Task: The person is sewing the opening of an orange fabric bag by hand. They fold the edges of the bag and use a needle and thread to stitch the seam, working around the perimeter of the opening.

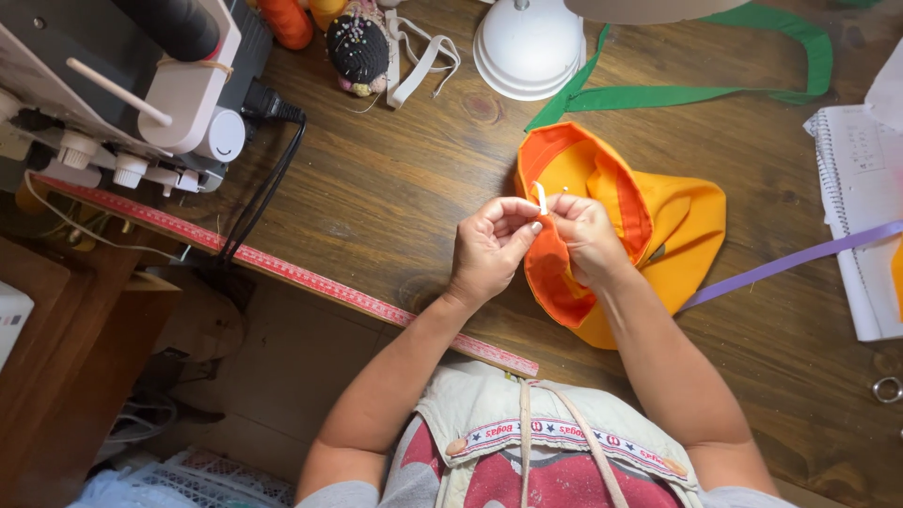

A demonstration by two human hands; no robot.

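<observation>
Left hand (489,249) and right hand (585,237) pinch small white strip (540,198) over orange-and-yellow fabric piece (649,235) on wooden worktop (395,179) | risk: I judge strip may slip; grip is only fingertip-deep.

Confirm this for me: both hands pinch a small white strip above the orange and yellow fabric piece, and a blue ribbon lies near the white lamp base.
Not quite. The ribbon beside the white lamp base is green, not blue, as the head view shows. The rest stands: the left hand and right hand pinch a small white strip above the orange and yellow fabric piece.
</observation>
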